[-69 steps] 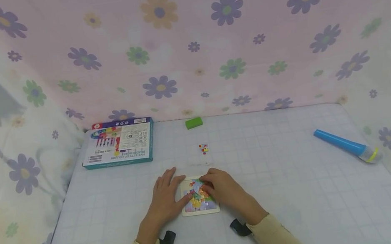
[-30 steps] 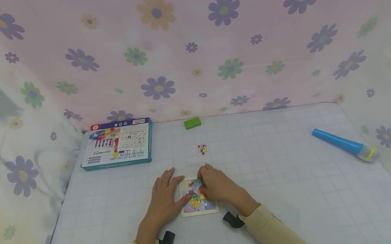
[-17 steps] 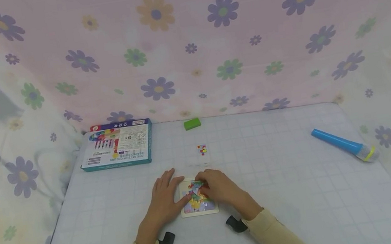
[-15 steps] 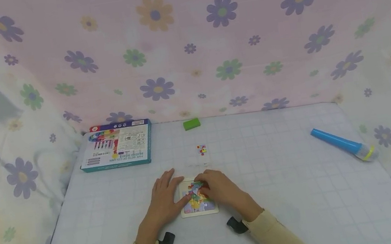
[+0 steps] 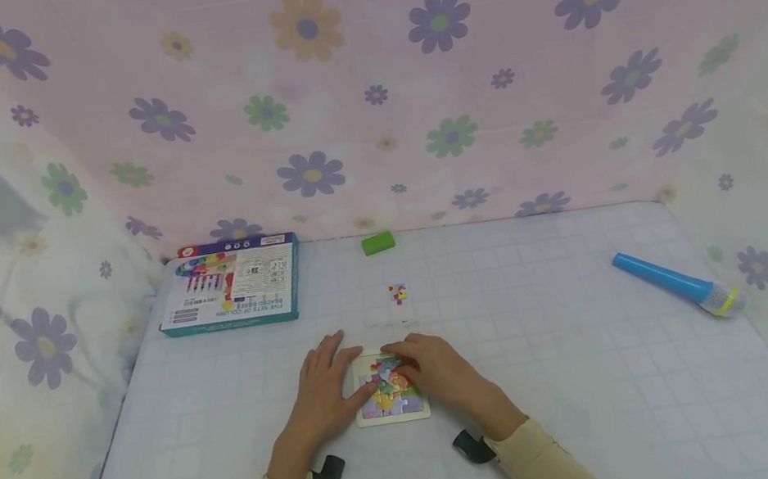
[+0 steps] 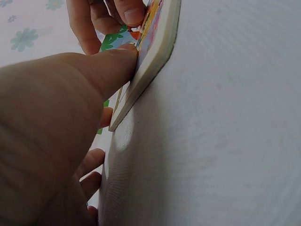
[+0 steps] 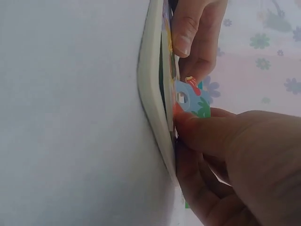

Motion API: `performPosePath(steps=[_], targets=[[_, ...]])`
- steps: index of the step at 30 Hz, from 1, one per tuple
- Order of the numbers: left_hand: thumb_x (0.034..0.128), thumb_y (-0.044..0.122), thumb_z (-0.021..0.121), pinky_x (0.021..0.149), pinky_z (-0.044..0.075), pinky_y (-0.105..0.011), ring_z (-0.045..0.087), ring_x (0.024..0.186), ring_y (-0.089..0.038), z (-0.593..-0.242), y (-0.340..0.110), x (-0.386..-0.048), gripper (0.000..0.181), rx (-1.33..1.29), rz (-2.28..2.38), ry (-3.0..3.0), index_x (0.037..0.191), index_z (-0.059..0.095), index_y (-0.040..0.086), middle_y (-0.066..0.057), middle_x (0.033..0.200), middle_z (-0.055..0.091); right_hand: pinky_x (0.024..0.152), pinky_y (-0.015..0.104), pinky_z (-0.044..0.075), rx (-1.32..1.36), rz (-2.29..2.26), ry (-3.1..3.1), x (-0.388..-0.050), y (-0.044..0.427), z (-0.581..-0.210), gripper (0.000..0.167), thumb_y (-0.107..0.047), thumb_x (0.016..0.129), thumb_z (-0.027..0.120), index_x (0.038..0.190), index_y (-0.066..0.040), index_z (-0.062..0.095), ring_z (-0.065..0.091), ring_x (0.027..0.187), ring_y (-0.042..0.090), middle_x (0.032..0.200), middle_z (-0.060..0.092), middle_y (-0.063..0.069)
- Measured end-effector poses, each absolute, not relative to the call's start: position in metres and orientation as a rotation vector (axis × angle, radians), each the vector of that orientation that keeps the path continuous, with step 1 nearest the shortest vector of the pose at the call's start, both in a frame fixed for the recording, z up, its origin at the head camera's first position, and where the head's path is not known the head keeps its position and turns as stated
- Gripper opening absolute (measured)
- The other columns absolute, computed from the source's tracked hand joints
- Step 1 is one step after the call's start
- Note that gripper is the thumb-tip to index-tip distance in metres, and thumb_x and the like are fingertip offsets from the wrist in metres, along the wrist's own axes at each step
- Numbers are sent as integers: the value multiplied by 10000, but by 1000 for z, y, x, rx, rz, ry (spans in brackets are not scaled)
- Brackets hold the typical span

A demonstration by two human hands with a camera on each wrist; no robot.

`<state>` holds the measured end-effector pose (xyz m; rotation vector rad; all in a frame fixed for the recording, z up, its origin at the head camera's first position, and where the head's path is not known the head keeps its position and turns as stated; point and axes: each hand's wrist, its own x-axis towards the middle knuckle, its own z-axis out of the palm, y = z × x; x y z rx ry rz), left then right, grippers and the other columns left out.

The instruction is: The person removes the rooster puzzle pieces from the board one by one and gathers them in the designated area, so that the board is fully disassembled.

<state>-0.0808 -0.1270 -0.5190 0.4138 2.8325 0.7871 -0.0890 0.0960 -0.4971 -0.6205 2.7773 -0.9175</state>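
Note:
A small square jigsaw puzzle with a pale frame lies before me, most of its picture pieces inside the frame. My left hand rests at its left side, thumb on the picture and the other fingers spread on the table. Over the puzzle's upper right, my right hand pinches a blue and green puzzle piece, tilted up off the board in the right wrist view. In the left wrist view the left thumb presses near the frame's edge. The right fingers partly hide the puzzle's right side.
One loose puzzle piece lies beyond the puzzle, with a green block farther back. A flat printed box is at the back left. To the right lies a blue toy microphone. A flowered curtain stands behind the table.
The right hand went toward the puzzle's far edge, then came back nearer and shifted slightly right. A piece under its fingers now sits more toward the top middle. The left hand kept its place.

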Motion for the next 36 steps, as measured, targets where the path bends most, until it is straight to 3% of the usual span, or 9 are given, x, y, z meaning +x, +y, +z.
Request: performPosePath(steps=[6, 23, 36], targets=[[920, 452, 723, 1290, 155, -585, 211, 1567, -340, -521, -127, -81, 612, 419, 781, 2839, 1429, 544, 164, -122, 1664, 303, 809, 306, 594, -699, -741, 2857, -88, 94, -496, 323, -134, 970, 689, 1290, -173, 713, 657, 915, 146, 1052, 701, 4], [853, 492, 774, 1259, 100, -674, 193, 1566, -380, -525, -107, -77, 700, 264, 807, 2896, 1394, 542, 113, -168, 1656, 294, 696, 179, 517, -982, -321, 3043, -88, 90, -497, 381, -40, 900, 750, 1271, -109, 703, 497, 784, 97, 943, 620, 14], [853, 473, 781, 1259, 103, -675, 204, 1556, -392, -521, -105, -75, 682, 244, 814, 2889, 1379, 545, 109, -179, 1648, 301, 700, 163, 468, -909, -428, 2951, -92, 93, -505, 411, -47, 930, 721, 1333, -107, 669, 451, 818, 80, 962, 570, -4]])
